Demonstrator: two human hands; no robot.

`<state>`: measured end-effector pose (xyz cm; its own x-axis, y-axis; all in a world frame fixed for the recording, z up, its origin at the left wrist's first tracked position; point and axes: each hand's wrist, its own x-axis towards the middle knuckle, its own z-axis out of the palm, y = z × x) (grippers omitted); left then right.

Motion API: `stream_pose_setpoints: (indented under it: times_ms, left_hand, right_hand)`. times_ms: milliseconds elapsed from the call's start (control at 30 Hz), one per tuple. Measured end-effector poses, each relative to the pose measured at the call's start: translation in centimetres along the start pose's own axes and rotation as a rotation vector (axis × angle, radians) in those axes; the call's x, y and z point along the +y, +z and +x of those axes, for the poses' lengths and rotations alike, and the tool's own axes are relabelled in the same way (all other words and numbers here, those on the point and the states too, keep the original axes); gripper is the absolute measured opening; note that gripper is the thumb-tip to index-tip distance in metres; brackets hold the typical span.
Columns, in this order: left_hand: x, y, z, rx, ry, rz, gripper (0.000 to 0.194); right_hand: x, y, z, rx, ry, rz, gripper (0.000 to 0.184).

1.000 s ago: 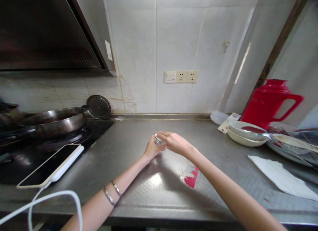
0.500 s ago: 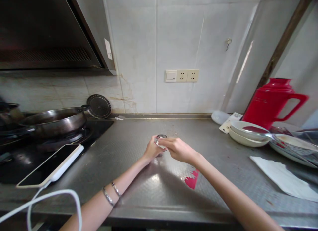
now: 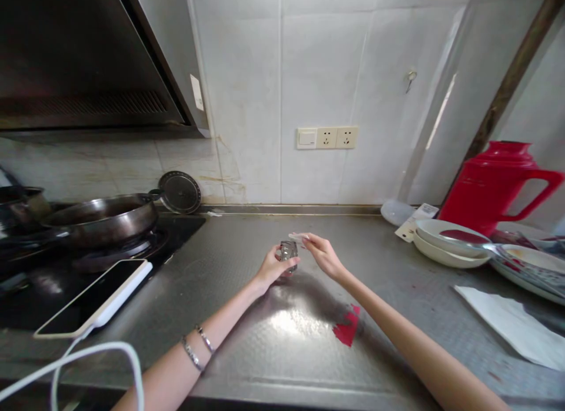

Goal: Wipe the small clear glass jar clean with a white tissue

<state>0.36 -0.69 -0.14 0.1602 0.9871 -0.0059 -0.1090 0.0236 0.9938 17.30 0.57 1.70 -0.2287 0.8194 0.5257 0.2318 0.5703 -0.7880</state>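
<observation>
One glass (image 3: pixel 289 249), left hand (image 3: pixel 270 268) around it

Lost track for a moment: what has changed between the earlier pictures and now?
The right hand, earlier over the top of the small clear glass container, has shifted off it to the right, pinching a thin translucent piece; whether that touches the rim is unclear. The left hand still grips the container. Phone, steel pan and red thermos flask stay put.

Pale tiled wall (image 3: pixel 245 75) along metal bench (image 3: pixel 207 269), back edge. Dark hood (image 3: pixel 83 57) over back left corner. Glare (image 3: pixel 285 324) toward front edge.
</observation>
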Motion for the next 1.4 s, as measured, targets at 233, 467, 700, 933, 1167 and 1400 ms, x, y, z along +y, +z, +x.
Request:
stream_pose_setpoints:
  times_ms: [233, 467, 700, 933, 1167, 1400]
  left_hand:
    - [-0.6, -0.1, 0.2, -0.026, 0.015, -0.018, 0.065]
    - [-0.9, 0.2, -0.1, 0.023, 0.004, 0.052, 0.052]
    - [-1.3, 0.1, 0.2, -0.163, -0.044, -0.007, 0.074]
    - [-0.9, -1.4, 0.9, -0.179, 0.311, 0.278, 0.132]
    - [-1.4, 0.4, 0.4, -0.147, 0.461, 0.324, 0.109]
    - [-1.6, 0.8, -0.6, -0.044, 0.465, 0.299, 0.083]
  right_hand:
    - [0.0, 0.9, -1.8, -0.182, 0.084, 0.248, 0.058]
    - [1.0, 2.6, -3.1, -0.171, 0.026, 0.064, 0.084]
    - [1.2, 2.2, -3.0, -0.144, -0.056, 0.027, 0.068]
    - [0.3, 0.7, -1.9, -0.004, 0.072, 0.101, 0.061]
    - [-0.4, 1.5, -2.1, -0.031, 0.065, 0.095, 0.059]
    - [-0.9, 1.1, -1.8, -0.071, 0.034, 0.085, 0.042]
